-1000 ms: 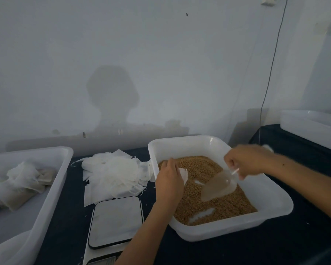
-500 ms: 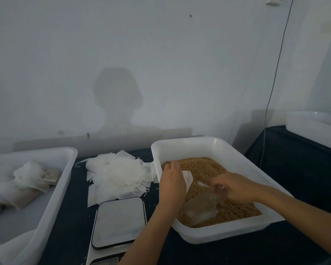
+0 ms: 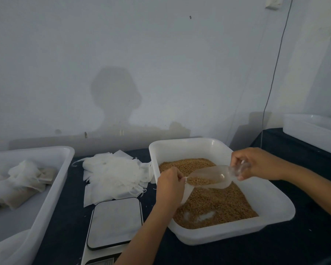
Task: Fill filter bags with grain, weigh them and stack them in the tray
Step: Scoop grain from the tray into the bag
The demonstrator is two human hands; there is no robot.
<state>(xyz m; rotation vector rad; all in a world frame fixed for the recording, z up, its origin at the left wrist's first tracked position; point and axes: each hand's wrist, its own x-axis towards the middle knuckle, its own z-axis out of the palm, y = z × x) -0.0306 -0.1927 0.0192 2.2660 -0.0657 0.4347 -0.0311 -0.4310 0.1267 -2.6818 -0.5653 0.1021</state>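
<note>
A white tub (image 3: 275, 213) holds brown grain (image 3: 214, 205). Over it my left hand (image 3: 170, 186) pinches a white filter bag (image 3: 187, 190) by its mouth; most of the bag hangs behind my hand. My right hand (image 3: 256, 163) grips the handle of a clear plastic scoop (image 3: 212, 177) that carries grain, its lip tilted down at the bag's mouth. A pile of flat filter bags (image 3: 113, 175) lies left of the tub. A scale (image 3: 115, 222) with a grey platform sits in front of that pile. The white tray (image 3: 52, 184) on the left holds several filled bags (image 3: 17, 186).
Everything stands on a dark table (image 3: 304, 243) against a pale wall. Another white tub (image 3: 313, 131) stands at the far right on a second dark surface. A thin cable (image 3: 269, 88) hangs down the wall behind the grain tub.
My right hand dipped the scoop into the grain near the tub's front, then lifted it loaded and brought its lip to the bag. My left hand stayed in place with the bag.
</note>
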